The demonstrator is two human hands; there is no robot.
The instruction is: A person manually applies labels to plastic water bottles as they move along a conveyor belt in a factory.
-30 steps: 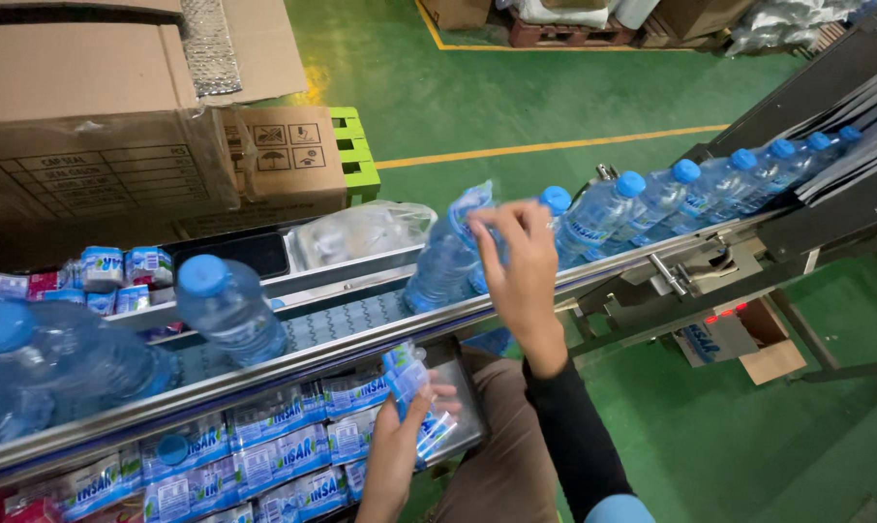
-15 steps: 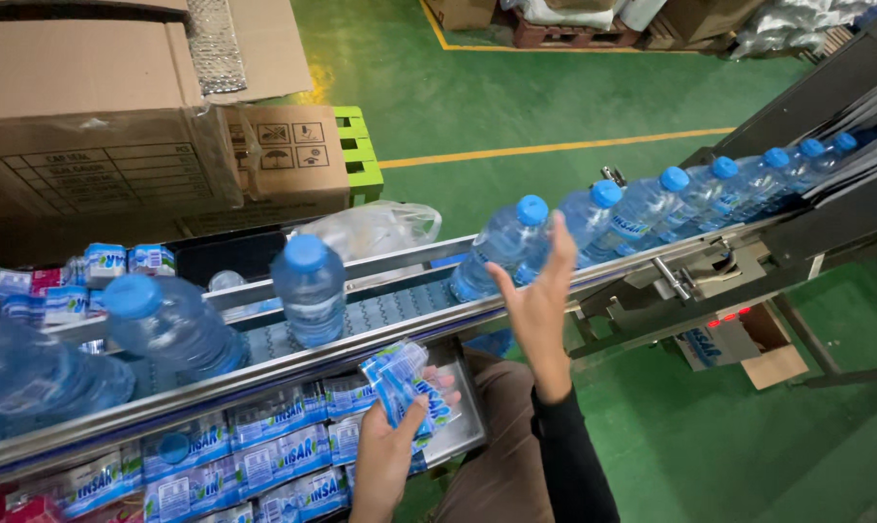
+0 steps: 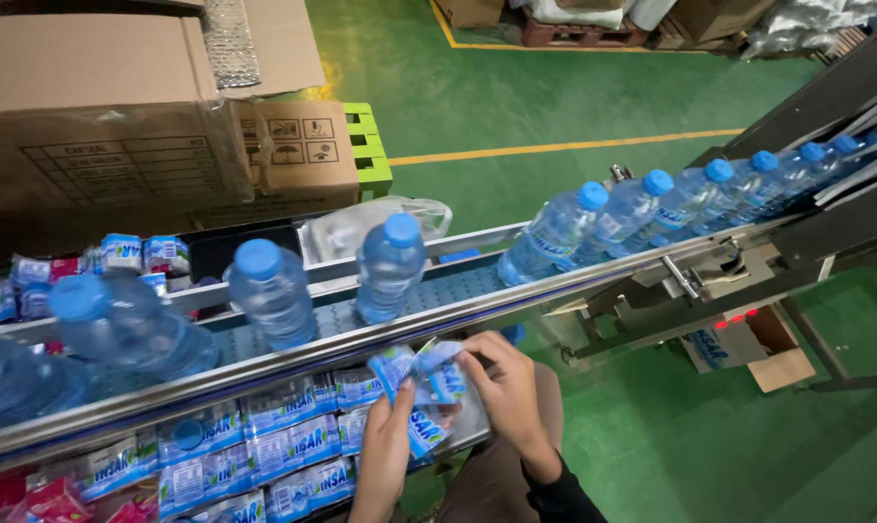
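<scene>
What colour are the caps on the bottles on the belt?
Blue caps on clear bottles, seen in the head view.

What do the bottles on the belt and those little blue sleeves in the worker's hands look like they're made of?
Bottles: clear glossy plastic, it seems; see-through walls, matte blue caps. Label sleeves: probably thin shiny plastic film; they crinkle and flop between the left hand and right hand.

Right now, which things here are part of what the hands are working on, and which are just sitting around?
In hand:
left hand
right hand
blue label sleeves, held by both hands
label stack under the rail
water bottles on the conveyor

Lying about:
cardboard boxes
green crate
plastic bag
</scene>
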